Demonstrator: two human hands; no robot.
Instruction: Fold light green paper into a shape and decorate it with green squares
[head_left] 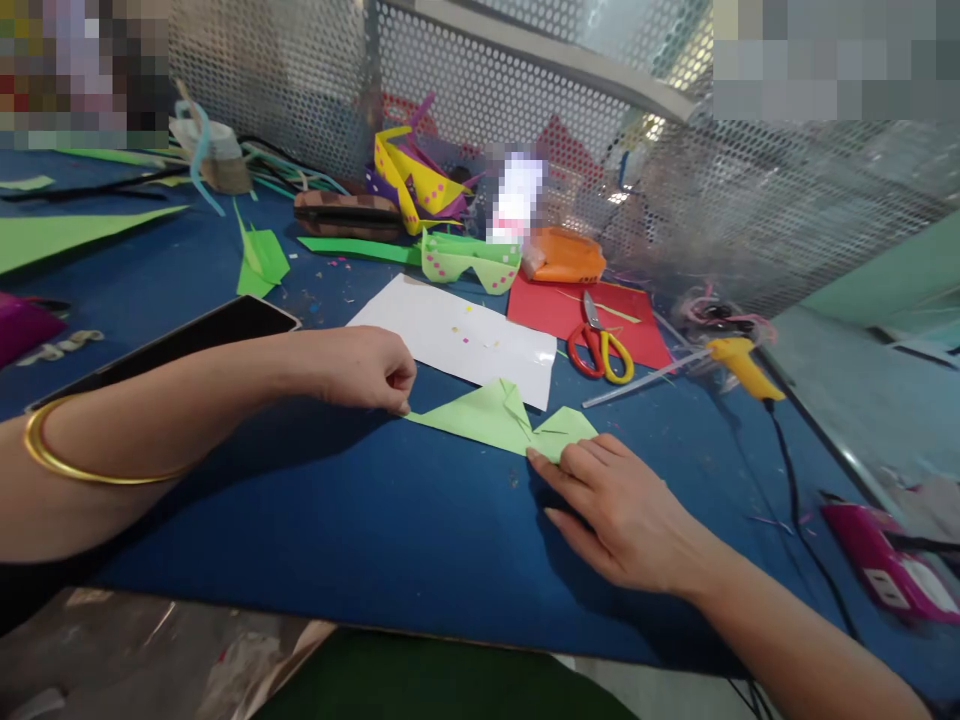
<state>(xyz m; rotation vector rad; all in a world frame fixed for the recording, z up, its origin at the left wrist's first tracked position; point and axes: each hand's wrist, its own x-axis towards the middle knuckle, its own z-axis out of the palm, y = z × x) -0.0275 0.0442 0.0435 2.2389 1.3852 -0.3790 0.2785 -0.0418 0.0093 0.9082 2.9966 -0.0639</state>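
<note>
Both hands work a folded green paper shape [501, 418] at mid-desk [300, 520]: left hand [365, 368] pinches its left tip, right hand [611, 510] lies flat, fingers pressing its right end. Creasing looks underway; sharpening the fold likely needs firm, steady pressure.

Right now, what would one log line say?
left hand: pinching folded green paper tip | right hand: pressing its other end | blue table

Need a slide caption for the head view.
Left hand and right hand press folded green paper on blue table.
</note>
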